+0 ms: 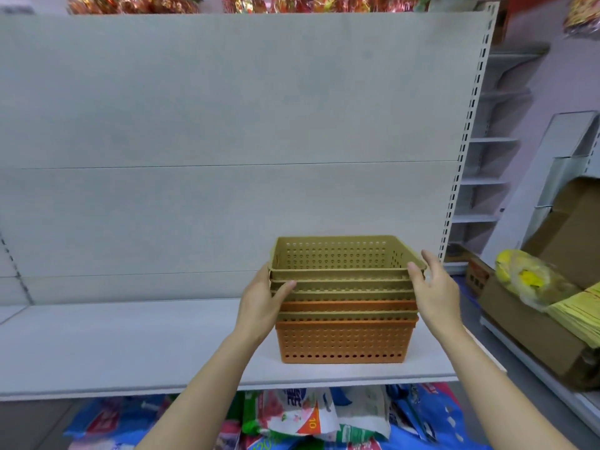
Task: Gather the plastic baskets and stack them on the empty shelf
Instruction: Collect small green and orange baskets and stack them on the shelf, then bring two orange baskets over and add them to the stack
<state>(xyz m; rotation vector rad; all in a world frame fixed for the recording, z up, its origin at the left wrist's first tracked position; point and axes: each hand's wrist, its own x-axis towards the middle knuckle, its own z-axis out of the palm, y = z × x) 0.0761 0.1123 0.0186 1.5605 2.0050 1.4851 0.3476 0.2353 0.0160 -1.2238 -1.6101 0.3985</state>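
Note:
A nested stack of perforated plastic baskets (345, 339), olive ones on top and orange ones lower down, stands on the grey shelf (130, 345) toward its right end. My left hand (263, 303) holds the stack's left side, thumb across the front rims of the upper olive baskets. My right hand (433, 290) is at the stack's right side with fingers spread and nearly straight, its thumb touching the top basket's (341, 254) front right corner.
The shelf's back panel (227, 125) rises behind the stack, with a slotted upright (467, 141) at its right. Colourful bags (308, 420) lie under the shelf. To the right stands a cardboard box (532, 323) with yellow packets and a plastic bag.

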